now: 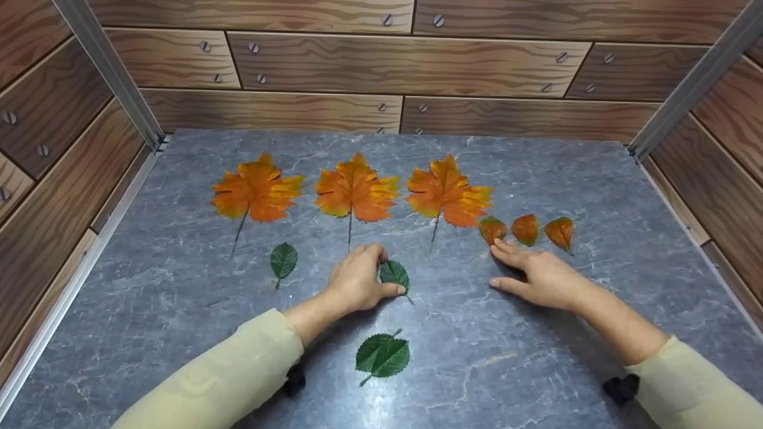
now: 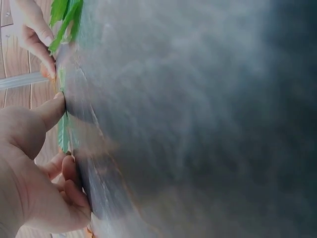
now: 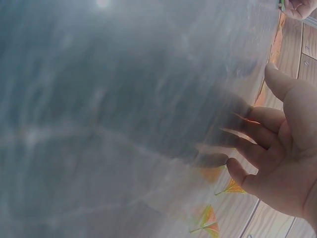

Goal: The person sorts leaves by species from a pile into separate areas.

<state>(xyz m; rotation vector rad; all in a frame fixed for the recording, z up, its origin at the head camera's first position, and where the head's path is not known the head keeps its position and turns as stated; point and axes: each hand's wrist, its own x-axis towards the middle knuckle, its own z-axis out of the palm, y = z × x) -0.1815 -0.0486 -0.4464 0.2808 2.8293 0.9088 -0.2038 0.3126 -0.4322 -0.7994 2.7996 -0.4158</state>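
My left hand point(image 1: 359, 279) spans a small green leaf point(image 1: 394, 273) on the table, thumb at its stem end and curled fingers near its tip. The left wrist view shows this leaf point(image 2: 63, 133) edge-on between thumb and fingers. With fingers extended, my right hand point(image 1: 545, 277) touches the lower edge of the leftmost small orange-green leaf point(image 1: 492, 229). Two similar small leaves, one in the middle point(image 1: 525, 229) and one at the right point(image 1: 559, 232), lie beside it. Another green leaf point(image 1: 284, 260) lies left of my left hand. Nearer me, two green leaves point(image 1: 390, 358) overlap.
Three orange maple leaves, left point(image 1: 257, 189), middle point(image 1: 356, 189) and right point(image 1: 447, 192), lie in a row behind the hands, stems toward me. The grey marbled table point(image 1: 179, 316) is enclosed by wood-patterned walls point(image 1: 381, 62) with metal corner posts point(image 1: 110, 71).
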